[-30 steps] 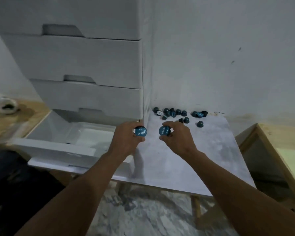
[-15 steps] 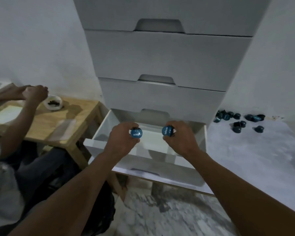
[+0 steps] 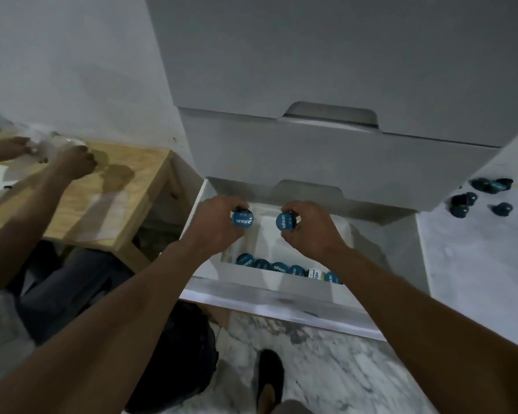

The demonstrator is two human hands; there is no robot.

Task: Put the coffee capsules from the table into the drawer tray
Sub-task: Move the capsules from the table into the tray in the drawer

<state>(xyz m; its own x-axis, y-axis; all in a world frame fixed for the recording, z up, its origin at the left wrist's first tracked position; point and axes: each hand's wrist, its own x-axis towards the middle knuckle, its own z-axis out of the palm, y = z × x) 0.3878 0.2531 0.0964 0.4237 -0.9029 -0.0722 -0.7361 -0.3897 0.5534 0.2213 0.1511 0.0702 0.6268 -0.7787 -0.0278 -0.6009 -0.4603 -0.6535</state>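
My hands, left [image 3: 214,224] and right [image 3: 308,230], each pinch a capsule over the drawer tray [image 3: 245,277]; next, lower and release beside the near row.

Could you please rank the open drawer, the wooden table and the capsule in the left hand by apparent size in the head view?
1. open drawer
2. wooden table
3. capsule in the left hand

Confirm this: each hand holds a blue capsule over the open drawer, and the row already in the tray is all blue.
Not all blue: the head view shows one white capsule among the blue ones in the tray. The rest stands.
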